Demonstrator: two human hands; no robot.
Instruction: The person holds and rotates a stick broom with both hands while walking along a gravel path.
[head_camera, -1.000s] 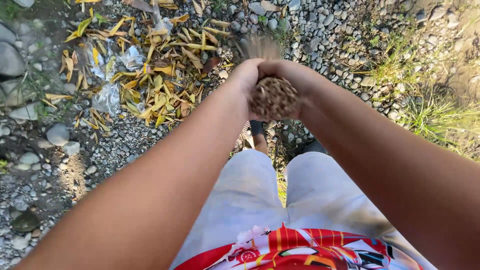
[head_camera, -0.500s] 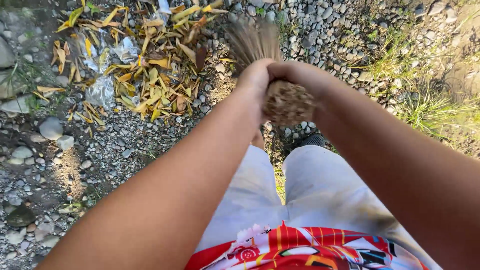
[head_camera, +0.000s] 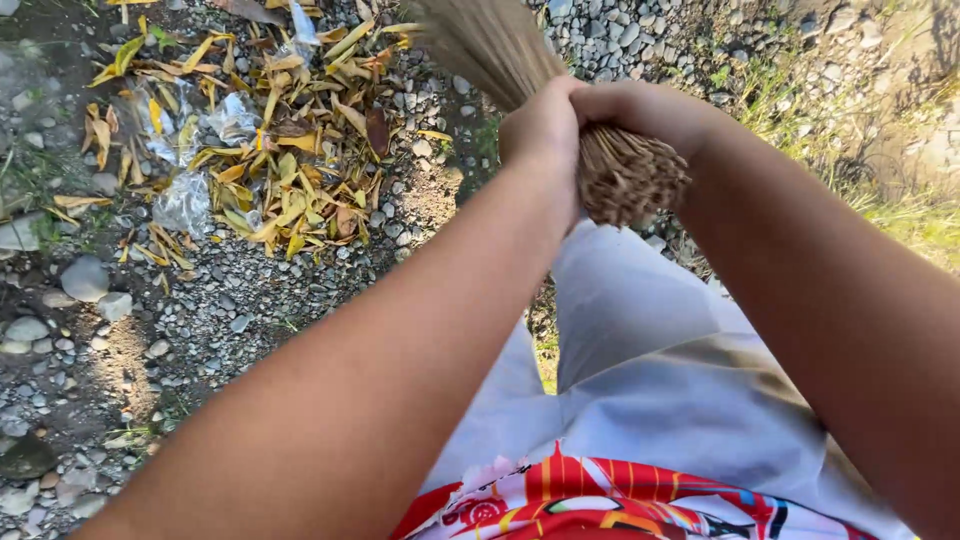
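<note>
Both hands grip a stick broom (head_camera: 625, 178), a bundle of thin brown sticks. My left hand (head_camera: 540, 125) and my right hand (head_camera: 640, 108) wrap the bundle near its cut end, which points back at me. The bristles (head_camera: 480, 40) fan out forward and up to the top of the view, over the gravel. A pile of yellow and brown dry leaves (head_camera: 290, 150) lies on the ground left of the bristles, mixed with bits of clear plastic wrap (head_camera: 185, 200).
Grey gravel and larger stones (head_camera: 85, 278) cover the ground at left. Grass tufts (head_camera: 900, 215) grow at the right. My light trousers (head_camera: 650, 340) and a red patterned shirt hem (head_camera: 620, 495) fill the lower middle.
The broom has tilted and swung: its cut end now points more to the right and the bristles show longer at the top. The leaf pile has shifted slightly left and up in view.
</note>
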